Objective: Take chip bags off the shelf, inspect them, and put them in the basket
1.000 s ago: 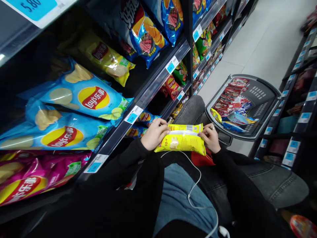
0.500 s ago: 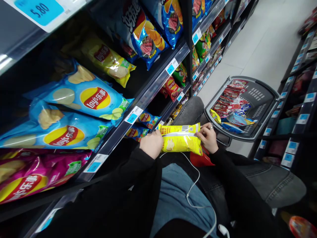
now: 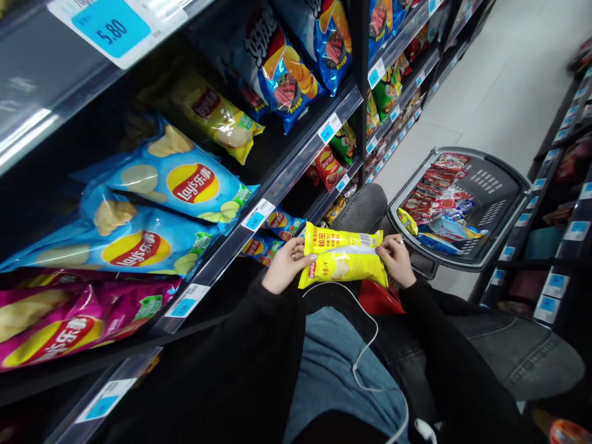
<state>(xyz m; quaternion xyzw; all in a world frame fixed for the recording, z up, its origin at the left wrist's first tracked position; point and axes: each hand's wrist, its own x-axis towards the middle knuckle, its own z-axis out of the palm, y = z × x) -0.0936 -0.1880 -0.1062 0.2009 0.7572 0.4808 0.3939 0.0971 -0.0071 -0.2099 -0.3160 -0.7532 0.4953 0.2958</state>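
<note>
A yellow bag of crisps (image 3: 343,260) lies across my lap, held at both ends. My left hand (image 3: 285,264) grips its left end, fingers curled round the edge. My right hand (image 3: 394,259), a ring on one finger, pinches the right end. Under the bag lies a red packet (image 3: 377,298). Both of my sleeves are black.
Shelves at the left hold blue (image 3: 178,185), yellow (image 3: 217,117) and pink crisp bags (image 3: 69,324), with blue price tags (image 3: 256,216) on the rails. A grey shopping basket (image 3: 490,185) with snack packets stands on the floor at the right. A white cable (image 3: 365,351) runs over my lap. Another shelf unit (image 3: 562,203) is at the far right.
The bag has shifted slightly in my hands and my left hand has moved from on top of it to its left end. The view has drifted a little.
</note>
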